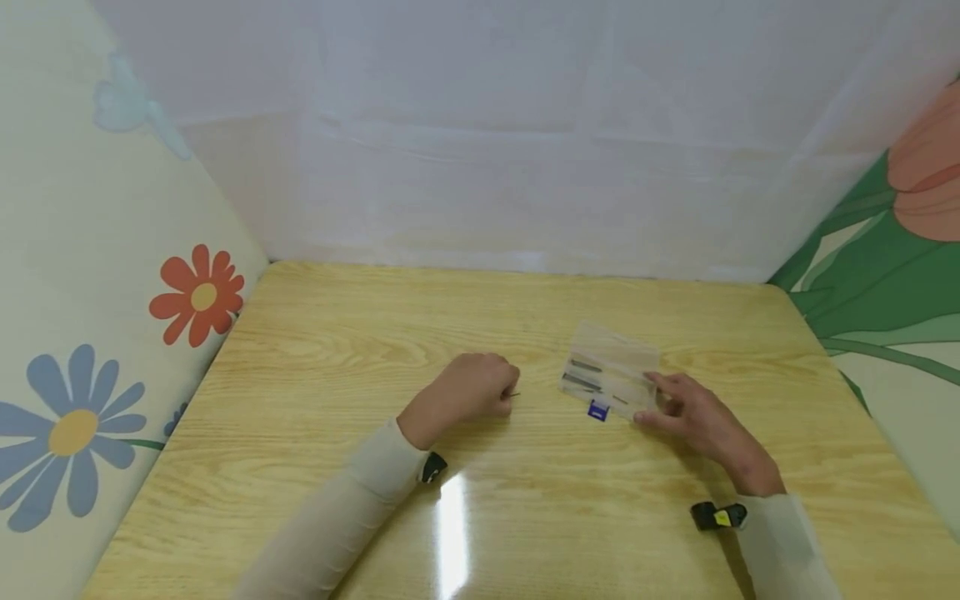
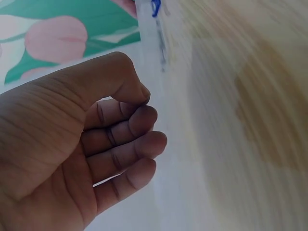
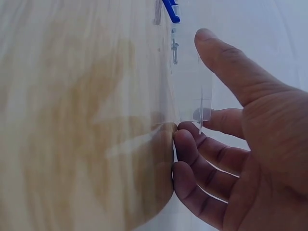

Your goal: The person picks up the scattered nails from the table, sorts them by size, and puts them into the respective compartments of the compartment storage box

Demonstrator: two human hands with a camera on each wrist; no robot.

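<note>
A small clear plastic case [image 1: 611, 367] lies with its lid raised on the table, several slim dark metal pieces [image 1: 582, 382] in its compartments. On its near side is a blue latch [image 1: 597, 410]. My right hand [image 1: 693, 421] holds the case's right end, thumb at the near corner and index finger farther back; in the right wrist view the fingers [image 3: 187, 144] curl by the clear wall. Left of the case, my left hand [image 1: 468, 396] pinches a thin dark rod [image 1: 516, 394] between thumb and index finger. In the left wrist view the rod is hidden.
The wooden table [image 1: 375, 333] has a glossy surface with a bright reflection near its front. A white sheet [image 1: 450, 167] hangs behind it. Flower-patterned panels [image 1: 75, 292] stand at both sides. Each wrist bears a dark strapped device [image 1: 716, 516].
</note>
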